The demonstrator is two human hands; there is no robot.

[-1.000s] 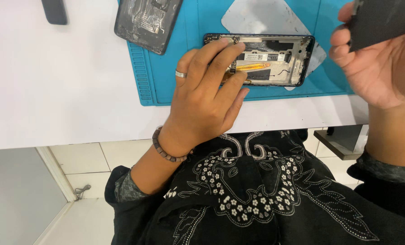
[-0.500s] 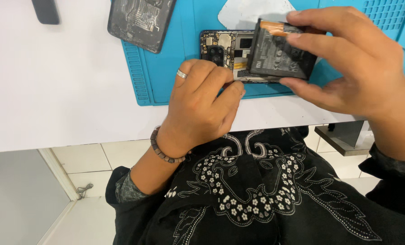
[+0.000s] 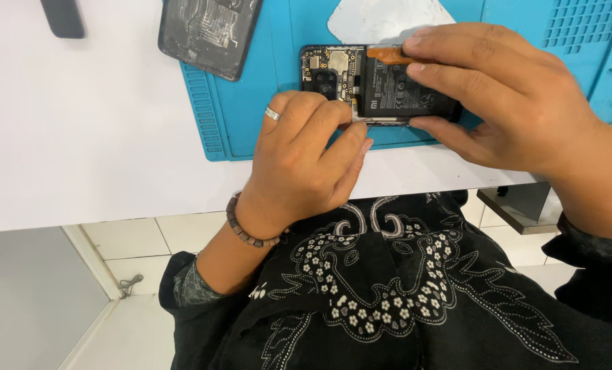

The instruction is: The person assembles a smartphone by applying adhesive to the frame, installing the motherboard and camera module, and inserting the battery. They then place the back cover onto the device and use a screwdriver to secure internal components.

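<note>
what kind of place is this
Probably a phone repair bench: an opened phone with its battery under the right hand lies on a blue repair mat, and a removed back cover sits nearby.

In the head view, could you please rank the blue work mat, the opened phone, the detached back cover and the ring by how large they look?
1. blue work mat, largest, though cut off by the frame.
2. and 3. opened phone and detached back cover: too alike to rank, since hands hide part of the phone and the frame cuts the cover.
4. ring on the left hand, smallest.
</note>
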